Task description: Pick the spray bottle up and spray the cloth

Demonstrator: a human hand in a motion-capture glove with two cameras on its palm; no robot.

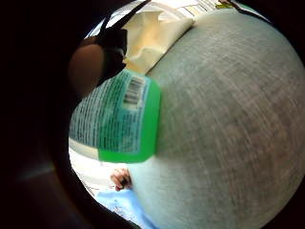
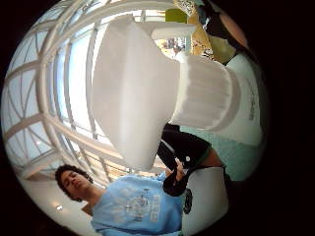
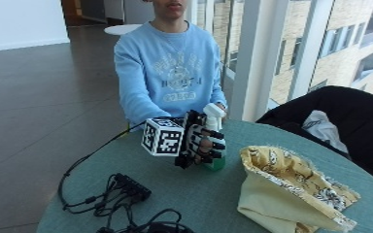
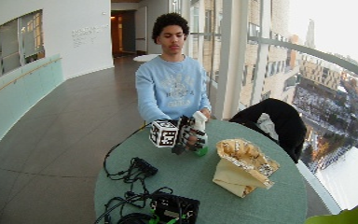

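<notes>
Round green table, spray bottle upright inside curled right-hand fingers, cloth beside.

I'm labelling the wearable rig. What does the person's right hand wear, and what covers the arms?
The right hand wears a black glove with black straps and small white patches along the fingers. Both arms are covered by the long sleeves of a light blue sweatshirt with a pale printed chest design.

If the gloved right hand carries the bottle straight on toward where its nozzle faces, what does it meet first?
Probably the cloth: the right hand holds the spray bottle upright, and the cloth lies beside it on the table. Nozzle direction and depth are uncertain.
</notes>
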